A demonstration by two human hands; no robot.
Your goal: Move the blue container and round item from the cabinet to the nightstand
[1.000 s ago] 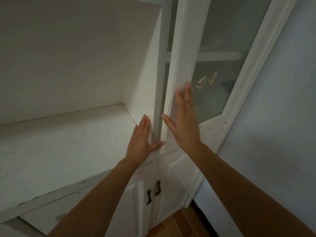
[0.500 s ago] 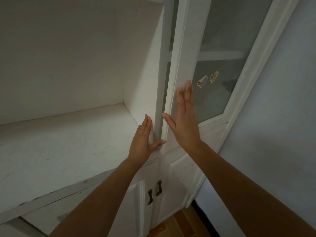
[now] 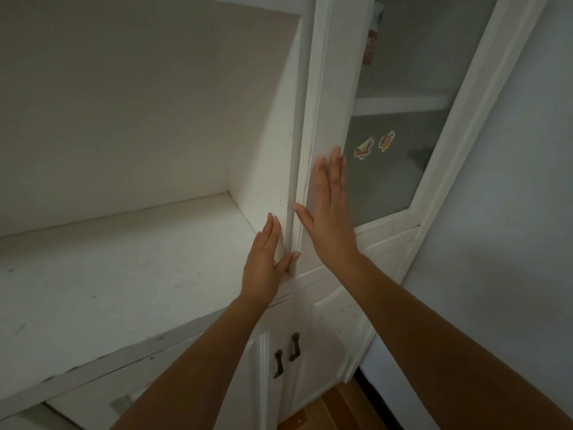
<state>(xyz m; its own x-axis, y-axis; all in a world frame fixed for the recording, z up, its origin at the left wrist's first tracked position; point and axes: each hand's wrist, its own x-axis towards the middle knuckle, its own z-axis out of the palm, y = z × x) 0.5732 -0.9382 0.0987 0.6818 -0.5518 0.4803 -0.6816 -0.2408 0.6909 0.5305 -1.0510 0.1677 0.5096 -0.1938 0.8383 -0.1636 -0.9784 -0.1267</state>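
Observation:
I face a white cabinet with a glass door [image 3: 400, 169] on the right. My right hand [image 3: 330, 218] lies flat and open against the door's left frame, fingers pointing up. My left hand [image 3: 266, 262] rests flat on the cabinet's side panel beside the door edge, thumb hooked at the seam. Neither hand holds anything. The blue container and the round item are not visible. Behind the glass, a reddish packet [image 3: 370, 41] stands on the upper shelf.
An open white shelf [image 3: 124, 268] spreads to the left. Two stickers [image 3: 373, 145] sit on the glass. Lower cabinet doors with two dark handles [image 3: 286, 355] are below. A grey wall [image 3: 511, 212] stands right, wooden floor [image 3: 338, 411] beneath.
The door gap has narrowed to nearly shut against the cabinet side. Both hands keep almost the same position on the frame.

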